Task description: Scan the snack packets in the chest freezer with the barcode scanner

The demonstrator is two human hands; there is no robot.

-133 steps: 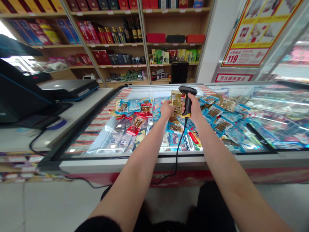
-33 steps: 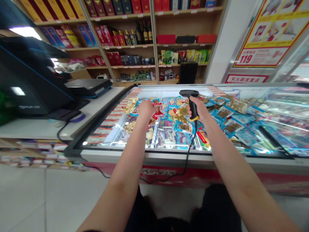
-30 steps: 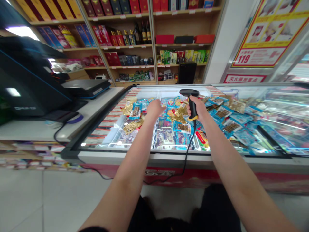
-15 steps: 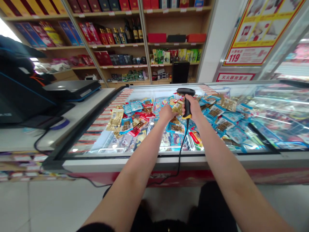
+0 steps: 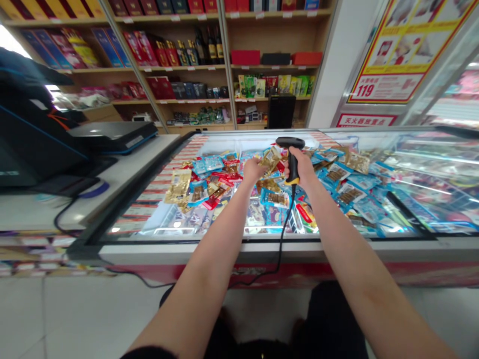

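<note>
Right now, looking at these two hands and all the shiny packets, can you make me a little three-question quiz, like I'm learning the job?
1. True or false: the packet in the left hand is bright blue all over.

2. Which hand holds the handheld scanner?
A) the left hand
B) the right hand
C) neither

3. Fill in the blank: the big red number on the wall poster is ___.

Key:
1. False; it looks mostly gold.
2. B; the fingers wrap around its black handle.
3. 119.
</note>
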